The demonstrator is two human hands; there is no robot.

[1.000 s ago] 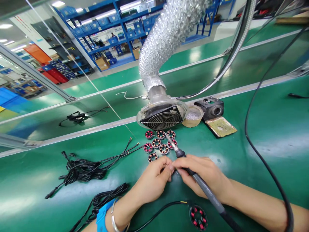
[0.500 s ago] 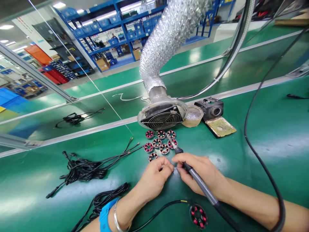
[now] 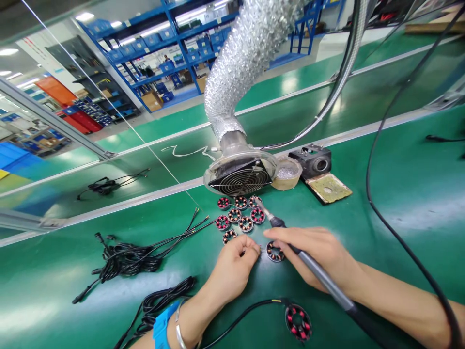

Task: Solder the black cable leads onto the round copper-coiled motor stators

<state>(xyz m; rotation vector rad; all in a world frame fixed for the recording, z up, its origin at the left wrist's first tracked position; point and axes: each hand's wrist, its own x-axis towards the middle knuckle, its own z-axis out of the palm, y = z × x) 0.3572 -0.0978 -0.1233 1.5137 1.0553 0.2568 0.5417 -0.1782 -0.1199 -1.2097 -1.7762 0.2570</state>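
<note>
My right hand (image 3: 323,257) is closed around a soldering iron (image 3: 319,278), its tip pointing up and left over the coil rings. With thumb and finger the same hand also touches a stator (image 3: 275,252), a small ring of copper coils lying on the bench. My left hand (image 3: 232,266) is pinched closed just left of that stator, on what looks like a thin wire, mostly hidden by the fingertips. Several more stators (image 3: 246,223) with copper or red coils stand grouped beyond my hands. Nearer to me lies a red-coil stator (image 3: 298,322) with a black cable.
A fume extractor (image 3: 241,179) on a silver duct hangs over the back of the green bench. Beside it are a tub (image 3: 286,173) and a soldering iron stand (image 3: 316,162) with a sponge tray. Black cable bundles (image 3: 127,259) lie left. The iron's cord (image 3: 388,228) loops at right.
My right hand has shifted slightly right with the soldering iron, and a stator now shows under its fingers. My left hand stays pinched in nearly the same place. The view has shifted slightly.
</note>
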